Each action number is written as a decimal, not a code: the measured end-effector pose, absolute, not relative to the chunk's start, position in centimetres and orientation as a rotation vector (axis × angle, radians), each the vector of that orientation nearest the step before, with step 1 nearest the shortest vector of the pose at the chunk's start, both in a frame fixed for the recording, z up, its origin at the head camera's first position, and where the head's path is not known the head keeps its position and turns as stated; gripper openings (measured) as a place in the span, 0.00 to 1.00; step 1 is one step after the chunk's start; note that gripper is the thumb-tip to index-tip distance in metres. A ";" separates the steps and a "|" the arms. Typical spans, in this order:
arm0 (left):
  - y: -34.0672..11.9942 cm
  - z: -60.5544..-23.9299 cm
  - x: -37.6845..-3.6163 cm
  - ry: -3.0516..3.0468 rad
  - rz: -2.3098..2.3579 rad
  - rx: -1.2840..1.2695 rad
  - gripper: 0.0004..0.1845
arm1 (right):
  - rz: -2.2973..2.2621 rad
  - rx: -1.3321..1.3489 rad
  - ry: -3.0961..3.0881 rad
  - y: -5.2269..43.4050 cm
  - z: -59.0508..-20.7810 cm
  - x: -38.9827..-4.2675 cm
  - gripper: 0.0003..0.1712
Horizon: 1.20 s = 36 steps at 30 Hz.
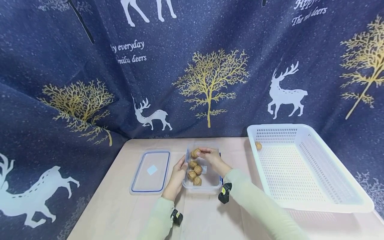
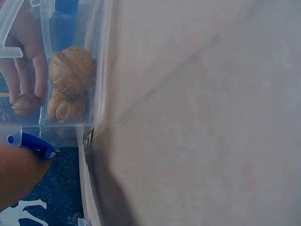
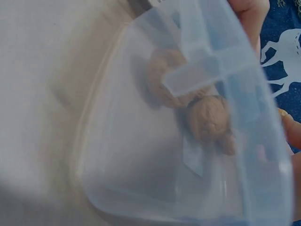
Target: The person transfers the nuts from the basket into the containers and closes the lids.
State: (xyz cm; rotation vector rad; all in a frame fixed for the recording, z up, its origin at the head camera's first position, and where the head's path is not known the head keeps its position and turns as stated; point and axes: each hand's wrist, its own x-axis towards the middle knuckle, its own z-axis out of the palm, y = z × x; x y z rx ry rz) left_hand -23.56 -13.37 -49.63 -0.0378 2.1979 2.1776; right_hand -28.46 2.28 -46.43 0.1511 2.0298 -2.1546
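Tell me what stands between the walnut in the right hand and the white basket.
Nothing visible on the table. The right hand pinches a brown walnut over the clear plastic container; the white perforated plastic basket lies to its right, and only the container's and basket's walls must be cleared.

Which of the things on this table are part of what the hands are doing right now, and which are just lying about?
In use:
- clear plastic container, steadied by the left hand
- walnuts inside it
- walnut gripped by the right hand
- white basket, with one walnut already in its corner

Lying about:
- container lid on the table
- deer-print cloth behind
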 end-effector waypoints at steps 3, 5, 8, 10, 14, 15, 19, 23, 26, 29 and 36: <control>-13.4 -49.7 -23.5 2.202 2.174 -0.044 0.27 | -2.151 0.183 2.018 2.0 -46.8 -28.3 0.21; -13.4 -49.8 -23.4 2.204 2.171 -0.045 0.27 | -2.142 0.198 2.026 1.8 -47.0 -28.2 0.22; -13.3 -49.6 -23.3 2.209 2.169 -0.052 0.27 | -2.134 0.217 2.024 1.5 -47.4 -28.1 0.21; -13.3 -49.5 -23.3 2.209 2.170 -0.048 0.27 | -2.141 0.235 2.013 1.4 -47.7 -28.1 0.21; -13.4 -49.5 -23.3 2.197 2.178 -0.030 0.28 | -2.171 0.260 2.005 1.1 -48.3 -28.3 0.21; -13.4 -49.5 -23.3 2.199 2.175 -0.024 0.28 | -2.180 0.260 2.010 1.1 -48.4 -28.3 0.21; -13.4 -49.6 -23.2 2.197 2.177 -0.021 0.27 | -2.204 0.263 2.025 1.0 -48.6 -28.4 0.20; -13.4 -49.6 -23.3 2.205 2.177 -0.020 0.27 | -2.203 0.286 2.038 0.9 -48.8 -28.6 0.20; -13.3 -49.6 -23.4 2.208 2.174 -0.024 0.27 | -2.201 0.293 2.047 0.9 -49.4 -29.0 0.19; -13.3 -49.6 -23.4 2.211 2.167 -0.035 0.27 | -2.203 0.273 2.047 1.1 -50.1 -29.5 0.18; -13.3 -49.6 -23.4 2.217 2.159 -0.050 0.27 | -2.164 0.334 2.053 0.9 -49.1 -28.9 0.19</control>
